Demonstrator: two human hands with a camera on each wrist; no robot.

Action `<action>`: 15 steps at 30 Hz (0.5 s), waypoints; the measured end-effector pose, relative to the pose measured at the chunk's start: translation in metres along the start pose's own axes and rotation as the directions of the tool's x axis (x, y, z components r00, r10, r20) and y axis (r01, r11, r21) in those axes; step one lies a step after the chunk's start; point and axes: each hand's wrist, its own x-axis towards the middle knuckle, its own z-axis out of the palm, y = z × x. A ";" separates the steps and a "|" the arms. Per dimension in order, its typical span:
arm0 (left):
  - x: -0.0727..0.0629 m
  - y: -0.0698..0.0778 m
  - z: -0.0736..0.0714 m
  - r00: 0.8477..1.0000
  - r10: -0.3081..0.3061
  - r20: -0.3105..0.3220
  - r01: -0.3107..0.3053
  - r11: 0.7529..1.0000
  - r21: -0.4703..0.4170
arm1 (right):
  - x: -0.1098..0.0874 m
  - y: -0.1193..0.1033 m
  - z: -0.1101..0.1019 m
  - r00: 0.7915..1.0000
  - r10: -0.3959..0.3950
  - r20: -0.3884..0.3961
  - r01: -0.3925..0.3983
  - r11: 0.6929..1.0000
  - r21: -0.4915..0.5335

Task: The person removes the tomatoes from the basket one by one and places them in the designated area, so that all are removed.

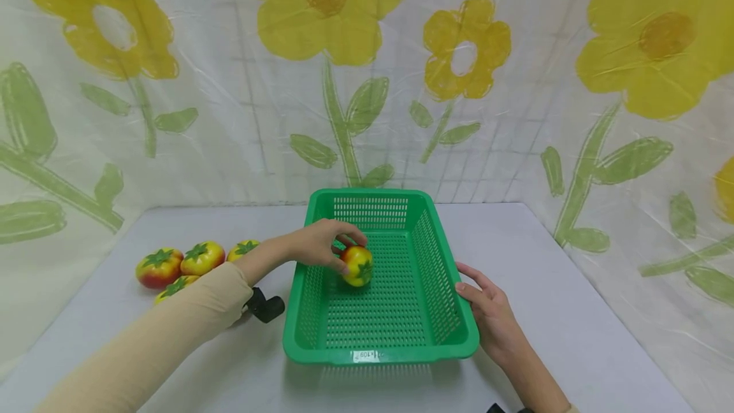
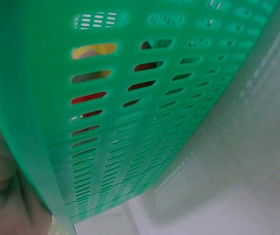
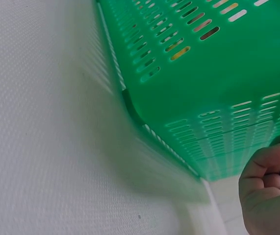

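Note:
My left hand reaches over the left rim of a green plastic basket and holds a red-and-yellow tomato with a green leafy top between thumb and fingers. The tomato is inside the basket, left of its middle, close over the slotted floor. On the other side, my right hand grips the basket's right rim, thumb on top and fingers along the outer wall. In the left wrist view, red and yellow show through the slots of the basket wall. The right wrist view shows my right hand's curled fingers beside the basket.
Several similar tomatoes lie grouped on the white table left of the basket, partly hidden by my left forearm. A black wrist camera hangs under that forearm. Behind the table stands a flower-printed curtain.

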 end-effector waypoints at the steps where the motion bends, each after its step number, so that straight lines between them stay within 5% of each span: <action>1: 0.000 0.000 0.000 1.000 0.002 -0.001 -0.002 1.000 -0.004 | 0.000 0.000 0.000 1.000 0.000 0.001 0.000 1.000 -0.001; 15: -0.001 0.000 -0.002 0.999 0.047 -0.025 -0.050 0.991 -0.125 | 0.003 0.003 -0.002 1.000 0.014 -0.009 -0.014 1.000 0.001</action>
